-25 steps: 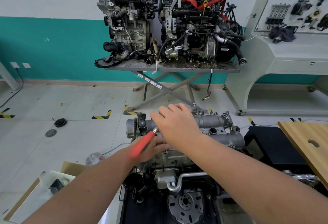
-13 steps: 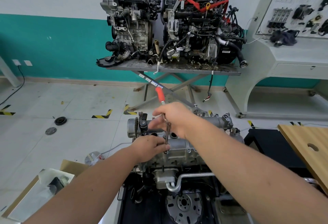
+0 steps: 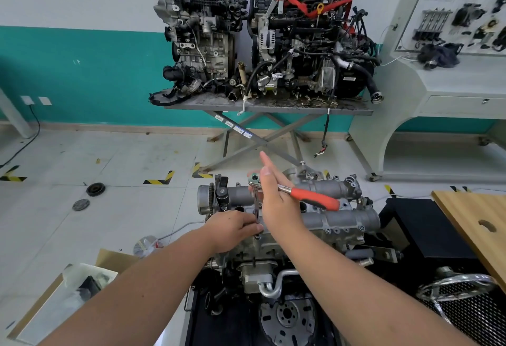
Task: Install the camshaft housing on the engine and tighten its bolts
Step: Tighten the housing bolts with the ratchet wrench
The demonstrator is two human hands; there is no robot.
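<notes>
The grey camshaft housing [image 3: 342,219] sits on top of the engine [image 3: 257,277] right in front of me. A ratchet [image 3: 315,199] with a red handle stands on a vertical extension bar [image 3: 256,208] over a bolt at the housing's near left edge. Its handle points right. My left hand [image 3: 235,229] grips the bottom of the bar just above the bolt, which is hidden under the socket. My right hand [image 3: 273,203] has straight fingers pointing up and touches the ratchet's metal shank beside its head.
Two other engines stand on a scissor-leg table [image 3: 273,106] at the back wall. A wooden board [image 3: 479,225] and a chrome mesh part [image 3: 465,304] lie at the right. A cardboard box [image 3: 54,293] is at the lower left, a pulley [image 3: 95,189] lies on the floor.
The ratchet handle has swung clockwise, from the near left through the far side to the right. My right hand went from curled over it to straight fingers. My left hand stayed on the bar.
</notes>
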